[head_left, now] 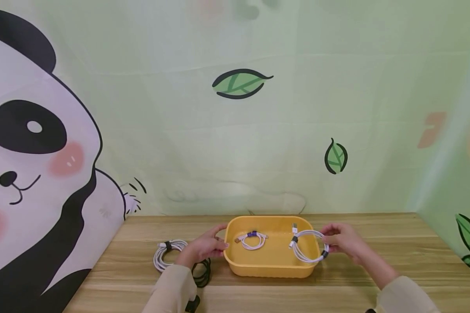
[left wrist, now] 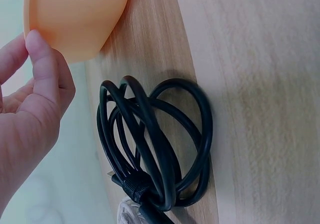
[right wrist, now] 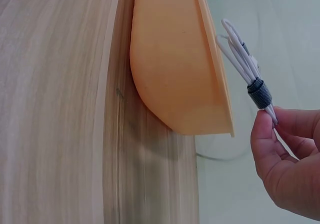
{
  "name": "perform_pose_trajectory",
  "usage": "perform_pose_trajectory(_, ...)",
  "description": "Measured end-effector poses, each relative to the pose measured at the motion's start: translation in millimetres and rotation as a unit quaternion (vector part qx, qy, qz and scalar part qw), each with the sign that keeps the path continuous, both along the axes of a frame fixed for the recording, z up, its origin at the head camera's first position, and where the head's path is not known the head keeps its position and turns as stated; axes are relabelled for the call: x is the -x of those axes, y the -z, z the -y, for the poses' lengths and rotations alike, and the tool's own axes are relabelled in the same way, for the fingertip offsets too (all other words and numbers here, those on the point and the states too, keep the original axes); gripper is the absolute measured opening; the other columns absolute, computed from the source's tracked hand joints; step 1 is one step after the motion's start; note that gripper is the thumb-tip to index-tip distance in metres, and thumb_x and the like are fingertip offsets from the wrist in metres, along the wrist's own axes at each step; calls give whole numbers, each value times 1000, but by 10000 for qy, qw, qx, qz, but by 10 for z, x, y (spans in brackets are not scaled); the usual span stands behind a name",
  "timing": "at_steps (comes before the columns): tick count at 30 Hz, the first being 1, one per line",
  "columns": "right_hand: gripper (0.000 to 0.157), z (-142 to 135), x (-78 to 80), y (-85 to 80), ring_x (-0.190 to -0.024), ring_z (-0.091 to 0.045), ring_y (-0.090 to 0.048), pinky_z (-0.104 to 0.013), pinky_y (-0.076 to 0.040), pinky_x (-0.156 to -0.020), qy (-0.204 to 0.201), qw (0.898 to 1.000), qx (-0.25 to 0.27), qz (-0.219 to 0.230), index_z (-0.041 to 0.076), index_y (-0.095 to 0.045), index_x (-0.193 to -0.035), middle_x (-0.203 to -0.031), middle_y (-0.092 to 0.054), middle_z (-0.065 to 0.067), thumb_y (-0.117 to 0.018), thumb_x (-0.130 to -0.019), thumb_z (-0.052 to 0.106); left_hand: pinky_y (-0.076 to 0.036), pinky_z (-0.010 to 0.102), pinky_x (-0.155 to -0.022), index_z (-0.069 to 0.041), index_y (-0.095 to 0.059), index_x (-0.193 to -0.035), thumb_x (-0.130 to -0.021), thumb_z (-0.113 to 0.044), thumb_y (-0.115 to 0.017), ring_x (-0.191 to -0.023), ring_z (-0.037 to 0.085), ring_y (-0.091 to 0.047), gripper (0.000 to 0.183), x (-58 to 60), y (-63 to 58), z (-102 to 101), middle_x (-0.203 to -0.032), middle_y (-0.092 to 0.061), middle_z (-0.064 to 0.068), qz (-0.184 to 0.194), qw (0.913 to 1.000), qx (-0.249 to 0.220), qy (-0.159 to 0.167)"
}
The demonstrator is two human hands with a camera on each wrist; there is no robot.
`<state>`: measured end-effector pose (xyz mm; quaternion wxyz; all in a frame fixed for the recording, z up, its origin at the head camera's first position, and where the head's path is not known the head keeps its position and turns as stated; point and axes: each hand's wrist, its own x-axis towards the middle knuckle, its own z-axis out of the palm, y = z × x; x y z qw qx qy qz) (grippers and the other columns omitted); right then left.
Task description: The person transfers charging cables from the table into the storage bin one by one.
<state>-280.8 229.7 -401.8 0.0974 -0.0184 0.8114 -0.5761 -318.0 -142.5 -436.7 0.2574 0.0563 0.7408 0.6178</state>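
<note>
In the head view a yellow plastic basin [head_left: 270, 271] stands on the table, and my left hand [head_left: 208, 245] pinches its left rim. The left wrist view shows the thumb and fingers of that hand at the rim [left wrist: 28, 14]. My right hand [head_left: 344, 240] pinches a coiled white USB cable [head_left: 308, 260] over the basin's right side. Black straps bind this coil; one strap [right wrist: 259, 93] sits just above the fingertips in the right wrist view. A smaller white cable coil [head_left: 252, 248] with a purple tie lies inside the basin.
Left of the basin lie a light grey cable coil [head_left: 159, 256] and a black cable coil [left wrist: 205, 129] with a black strap, partly behind the left arm in the head view. A wood-grain table [head_left: 360, 295] meets a green printed backdrop [head_left: 172, 130] behind.
</note>
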Motion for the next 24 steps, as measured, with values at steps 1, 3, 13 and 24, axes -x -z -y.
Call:
perform_pose_trajectory(1, 26, 9, 4, 4, -66, -14, -53, -26, -50, -59, 12, 10000, 9, 5, -12, -48, -105, -88, -55, -14, -53, -82, -2, -46, 19, -59, -13, -18, -140, -85, -1, -51, -62, 10, -50, 65, 0, 1, 0, -81, -50, 4, -2, 10000, -3, -2)
perform_pose_trajectory(3, 26, 27, 12, 9, -66, -14, -53, -26, -50, -59, -9, 10000, 32, -9, -13, -48, -105, -88, -55, -13, -53, -82, -2, -46, 20, -59, -12, -18, -140, -85, -1, -52, -62, 10, -50, 65, 3, 6, -3, -82, -50, 5, -13, 10000, -2, -2)
perform_pose_trajectory(13, 26, 134, 64, 24, -68, -15, -55, -26, -51, -60, 49, 9998, 185, 12, -12, -49, -106, -86, -56, -10, -54, -82, -3, -46, 20, -58, -13, -19, -139, -85, -1, -52, -62, 10, -50, 65, 0, 6, 6, -81, -50, 5, 1, 10000, 29, -12)
perform_pose_trajectory(24, 25, 237, 101, 18, -65, -14, -52, -25, -50, -58, 308, 9993, 207, 67, -10, -51, -106, -88, -54, -13, -53, -82, -5, -47, 20, -59, -14, -18, -140, -85, -1, -51, -62, 10, -50, 65, 9, 7, 5, -81, -49, 4, 45, 10000, 51, -46)
